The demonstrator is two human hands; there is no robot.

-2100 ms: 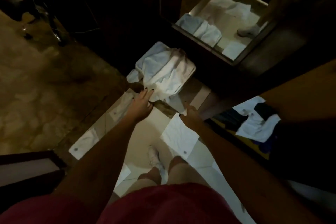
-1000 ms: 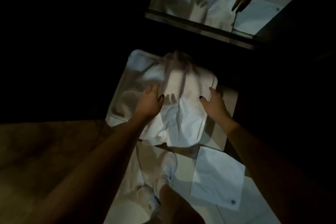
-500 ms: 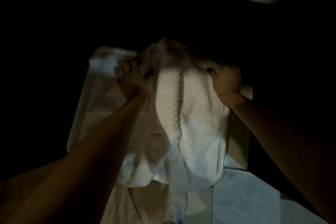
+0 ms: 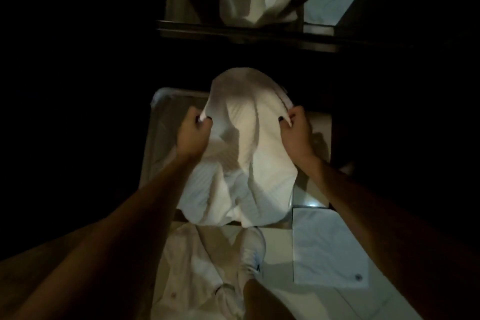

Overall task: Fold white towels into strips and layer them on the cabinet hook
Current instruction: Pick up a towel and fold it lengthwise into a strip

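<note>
The towel (image 4: 249, 143) fills most of the bin (image 4: 166, 91), leaving a bare strip along its left wall.

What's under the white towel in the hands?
A pale tray: its rim and left wall show beside the left hand. The white towel, also pinched by the right hand, hides its middle.

No text or label is readable here.

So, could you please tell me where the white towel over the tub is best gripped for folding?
Grip the white towel along its raised upper edge, one pinch near each end, reaching from the near side. That edge is free, so the cloth hangs spread below it; the left hand and right hand pinch there.
</note>
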